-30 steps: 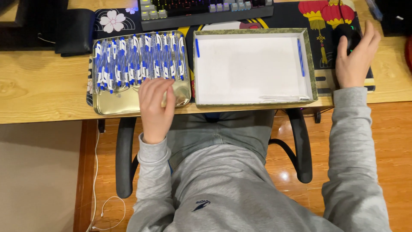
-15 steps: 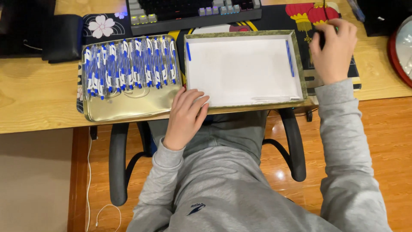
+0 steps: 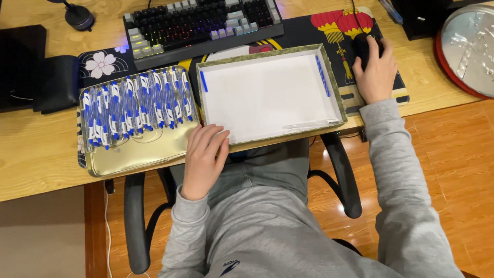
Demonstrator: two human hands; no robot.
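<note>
1. Desk [image 3: 36, 154]: light wooden top with visible grain, spanning the upper part of the view.
2. Desk mat [image 3: 298, 31]: flat dark fabric printed with red lanterns and a white flower, lying under the keyboard and both trays.
3. Keyboard [image 3: 200, 25]: black housing, grey and dark keys, coloured backlight, set at a slight angle behind the trays.
4. Box lid [image 3: 337, 87]: shallow rectangular tray with a patterned olive rim and a smooth white floor. One blue pen lies along its left wall and another along its right wall.
5. Metal tray [image 3: 139, 157]: shallow, glossy, gold-toned, just left of the box lid. Rows of blue-and-white pens [image 3: 134, 108] in clear wrapping fill its rear half.
6. Left hand [image 3: 203, 157]: rests palm down at the front desk edge, fingers loosely spread, holding nothing. The fingertips touch the box lid's near-left corner, beside the metal tray.
7. Right hand [image 3: 375, 74]: cupped over a dark mouse [image 3: 363, 44] on the mat, right of the box lid; the fingers are curved around it.
8. Both sleeves are grey knit fabric.
</note>
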